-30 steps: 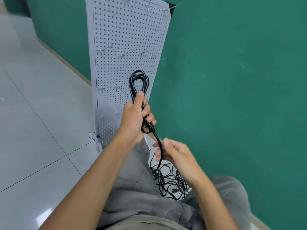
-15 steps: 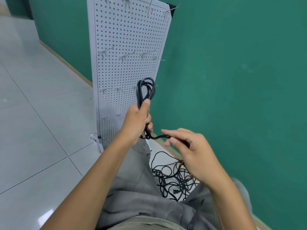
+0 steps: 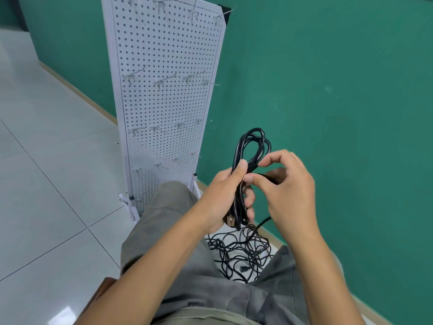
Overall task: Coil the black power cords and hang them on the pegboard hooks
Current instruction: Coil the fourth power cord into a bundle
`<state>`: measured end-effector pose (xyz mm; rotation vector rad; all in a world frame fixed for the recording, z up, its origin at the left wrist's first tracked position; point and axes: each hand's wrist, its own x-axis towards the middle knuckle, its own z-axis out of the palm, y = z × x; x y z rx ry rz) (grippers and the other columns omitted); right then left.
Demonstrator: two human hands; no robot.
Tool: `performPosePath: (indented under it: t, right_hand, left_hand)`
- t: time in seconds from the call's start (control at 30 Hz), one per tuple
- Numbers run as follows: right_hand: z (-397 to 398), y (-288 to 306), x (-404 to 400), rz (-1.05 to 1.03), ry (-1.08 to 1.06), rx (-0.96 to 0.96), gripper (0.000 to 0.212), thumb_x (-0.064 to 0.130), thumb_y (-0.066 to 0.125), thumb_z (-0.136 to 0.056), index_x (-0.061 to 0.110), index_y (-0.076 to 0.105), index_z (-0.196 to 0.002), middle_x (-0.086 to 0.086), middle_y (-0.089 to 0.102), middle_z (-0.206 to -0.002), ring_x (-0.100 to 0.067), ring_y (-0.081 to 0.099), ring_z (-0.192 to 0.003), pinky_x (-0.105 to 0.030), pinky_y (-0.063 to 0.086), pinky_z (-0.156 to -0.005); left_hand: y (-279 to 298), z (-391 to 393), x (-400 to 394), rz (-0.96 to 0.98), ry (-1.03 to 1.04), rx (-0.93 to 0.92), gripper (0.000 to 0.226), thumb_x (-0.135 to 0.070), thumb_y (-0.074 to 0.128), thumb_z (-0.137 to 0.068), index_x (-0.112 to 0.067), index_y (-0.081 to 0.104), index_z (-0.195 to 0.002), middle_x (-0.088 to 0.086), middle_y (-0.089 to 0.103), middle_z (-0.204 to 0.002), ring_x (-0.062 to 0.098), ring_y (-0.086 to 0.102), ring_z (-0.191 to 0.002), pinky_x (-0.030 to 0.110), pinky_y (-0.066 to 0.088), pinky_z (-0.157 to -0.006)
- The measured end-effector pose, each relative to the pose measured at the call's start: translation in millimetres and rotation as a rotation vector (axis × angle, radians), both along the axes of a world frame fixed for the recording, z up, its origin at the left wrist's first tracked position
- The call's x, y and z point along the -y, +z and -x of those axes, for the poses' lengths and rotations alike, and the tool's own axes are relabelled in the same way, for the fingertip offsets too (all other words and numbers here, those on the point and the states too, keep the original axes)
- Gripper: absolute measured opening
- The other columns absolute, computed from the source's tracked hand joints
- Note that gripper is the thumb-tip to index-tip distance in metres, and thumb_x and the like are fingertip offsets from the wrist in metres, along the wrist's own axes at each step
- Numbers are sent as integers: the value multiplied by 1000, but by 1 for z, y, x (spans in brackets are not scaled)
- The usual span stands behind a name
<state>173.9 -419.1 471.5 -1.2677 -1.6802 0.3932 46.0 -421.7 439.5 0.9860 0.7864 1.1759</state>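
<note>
No writing is legible anywhere. The left hand [image 3: 221, 195] grips a glossy black power cord [image 3: 251, 146] folded into a long coil, its loops rising above the fist. The right hand [image 3: 288, 191] pinches the cord's free end beside the coil, near the white pegboard [image 3: 164, 102] and its hooks [image 3: 164, 80]. More cords [image 3: 239, 252] lie tangled on the floor below the hands.

A coiled black power cord [image 3: 251, 146] has a smooth, slightly glossy plastic jacket that catches the light. The tangled cords [image 3: 239, 252] on the floor look the same but duller. The white pegboard [image 3: 164, 102] is matt painted sheet with shiny bare-metal wire hooks [image 3: 164, 80]. Pale floor tiles [image 3: 46, 160] are polished and reflective. The green wall [image 3: 339, 90] is matt. Grey trousers [image 3: 168, 219] are soft woven cloth.
</note>
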Motion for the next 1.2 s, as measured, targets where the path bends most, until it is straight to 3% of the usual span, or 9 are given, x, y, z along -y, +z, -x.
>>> performPosePath:
  t: [0.13, 0.27, 0.4, 0.67, 0.77, 0.87, 1.0, 1.1, 1.2]
  right_hand:
    - [-7, -3, -3, 55, -50, -56, 42, 30, 91, -69, 31, 52, -82, 11, 61, -95, -15, 54, -65, -20, 41, -62]
    - [-11, -13, -7, 182, 108, -287, 43, 44, 84, -69, 20, 55, -91, 2, 61, -89, -21, 52, -61, -35, 51, -59]
    - [-15, -32, -11, 218, 134, -415, 9, 17, 66, -96, 11, 59, -93, -7, 64, -80, -17, 57, -59, -25, 51, -60]
    - [-17, -58, -4, 299, 222, -458, 11, 10, 64, -96, 1, 70, -96, -5, 70, -75, -17, 68, -74, -26, 55, -77]
    - [-13, -49, -2, 199, 222, -479, 15, 27, 65, -97, 14, 71, -96, 0, 73, -102, -16, 68, -99, -38, 57, -92]
    - [-8, -36, -1, 115, 223, -398, 18, 42, 57, -99, 33, 71, -91, 11, 60, -134, -14, 55, -132, -49, 47, -109]
    - [-6, -21, -4, 91, 178, -322, 28, 55, 51, -95, 34, 68, -93, 23, 42, -151, -6, 38, -146, -56, 35, -117]
    - [-3, -14, -7, 99, 135, -352, 26, 48, 49, -102, 34, 66, -87, 26, 44, -147, 4, 28, -148, -58, 42, -111]
    - [0, -12, -12, 135, 122, -509, 32, 42, 47, -105, 34, 65, -80, 28, 59, -123, -1, 43, -139, -56, 52, -100]
  left_hand:
    - [4, 5, 2, -20, -45, -18, 41, -49, 42, -106, -14, 43, -86, 4, 43, -52, 18, 45, -39, 28, 48, -46]
    - [8, 13, 2, -60, -136, 3, 39, -46, 47, -104, -14, 47, -82, 1, 39, -50, 15, 42, -37, 28, 49, -46]
    - [12, 22, -2, -54, -92, 83, 33, -43, 51, -101, -17, 48, -81, -4, 37, -53, 12, 42, -39, 27, 48, -46]
    - [2, 39, -16, 9, 139, 76, 32, -42, 53, -104, -18, 48, -82, -6, 39, -56, 11, 44, -44, 26, 49, -50]
    - [-7, 37, -22, -14, 220, -67, 35, -40, 48, -107, -15, 46, -82, -5, 40, -53, 13, 44, -44, 29, 48, -51]
    - [-15, 29, -26, -30, 234, -180, 35, -39, 46, -108, -13, 45, -85, -5, 41, -51, 15, 44, -43, 31, 48, -52]
    - [-22, 11, -22, -28, 140, -226, 38, -44, 42, -108, -13, 44, -85, -4, 43, -51, 17, 45, -43, 32, 47, -53]
    - [-25, -3, -16, -79, 90, -274, 39, -43, 40, -109, -14, 45, -83, -4, 45, -52, 19, 47, -43, 31, 47, -51]
    - [-25, -15, -8, -136, 42, -312, 37, -40, 40, -110, -16, 44, -82, -4, 47, -53, 20, 51, -44, 28, 47, -49]
